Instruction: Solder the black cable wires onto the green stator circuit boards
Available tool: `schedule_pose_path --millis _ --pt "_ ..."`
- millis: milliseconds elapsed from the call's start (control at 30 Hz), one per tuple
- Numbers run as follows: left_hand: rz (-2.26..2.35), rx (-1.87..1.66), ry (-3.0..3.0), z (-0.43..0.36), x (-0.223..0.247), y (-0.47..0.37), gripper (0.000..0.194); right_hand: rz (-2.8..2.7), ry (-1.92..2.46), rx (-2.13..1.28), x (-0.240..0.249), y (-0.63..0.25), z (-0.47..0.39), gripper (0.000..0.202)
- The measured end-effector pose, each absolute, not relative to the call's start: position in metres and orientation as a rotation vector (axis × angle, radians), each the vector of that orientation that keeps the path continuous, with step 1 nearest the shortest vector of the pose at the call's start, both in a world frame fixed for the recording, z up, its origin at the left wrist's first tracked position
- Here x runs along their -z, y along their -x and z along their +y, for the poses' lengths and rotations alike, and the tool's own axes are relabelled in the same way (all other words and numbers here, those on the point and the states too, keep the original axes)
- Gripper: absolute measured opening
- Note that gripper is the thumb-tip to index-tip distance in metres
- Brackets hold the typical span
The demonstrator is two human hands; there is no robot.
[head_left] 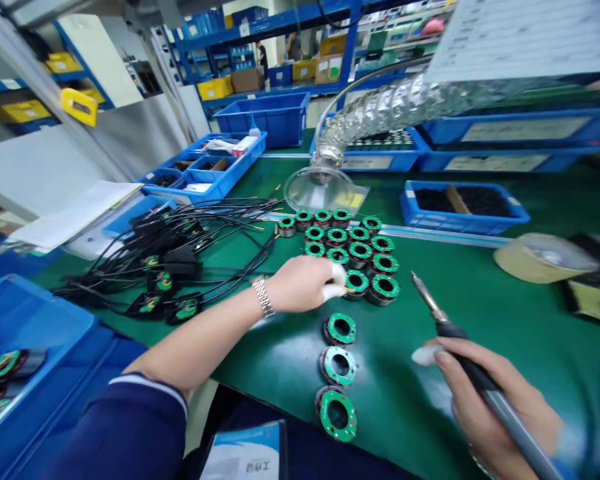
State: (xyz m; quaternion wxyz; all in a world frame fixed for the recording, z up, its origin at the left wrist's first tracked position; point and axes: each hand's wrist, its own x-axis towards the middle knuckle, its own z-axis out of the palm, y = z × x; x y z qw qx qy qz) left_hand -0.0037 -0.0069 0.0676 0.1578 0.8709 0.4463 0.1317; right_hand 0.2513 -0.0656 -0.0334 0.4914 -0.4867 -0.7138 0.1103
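Observation:
My left hand [305, 283], white covers on its fingertips, reaches over the green bench. Its thumb and finger are closed at the left edge of a motor stator [357, 283] with a green circuit ring, which they partly hide. This stator is at the near side of a cluster of similar stators [360, 251]. Closer to me, three more stand in a row: a stator [341, 329], a paler one [339, 366] and the nearest one [337, 414]. My right hand [495, 393] holds a soldering iron [450, 329], its tip pointing up and left, apart from the stators.
Black cabled parts [175, 260] lie piled at left. A fume-extraction funnel [320, 190] on a foil hose hangs behind the cluster. A small blue bin [463, 208] and a tape roll [543, 258] are at right. A blue crate [35, 313] holds more stators at lower left.

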Motion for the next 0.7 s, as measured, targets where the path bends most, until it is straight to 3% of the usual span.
schedule_pose_path --millis 167,300,700 --pt "1.247 -0.556 -2.179 -0.02 -0.005 0.0 0.012 -1.839 1.048 -0.166 0.034 -0.253 -0.062 0.025" --pt "1.152 -0.627 -2.125 -0.027 0.002 0.002 0.009 -1.846 0.91 -0.292 0.025 -0.249 -0.064 0.031" --pt "1.14 -0.659 -2.026 -0.03 0.024 -0.004 0.008 -1.792 0.803 -0.633 0.013 -0.242 -0.066 0.022"
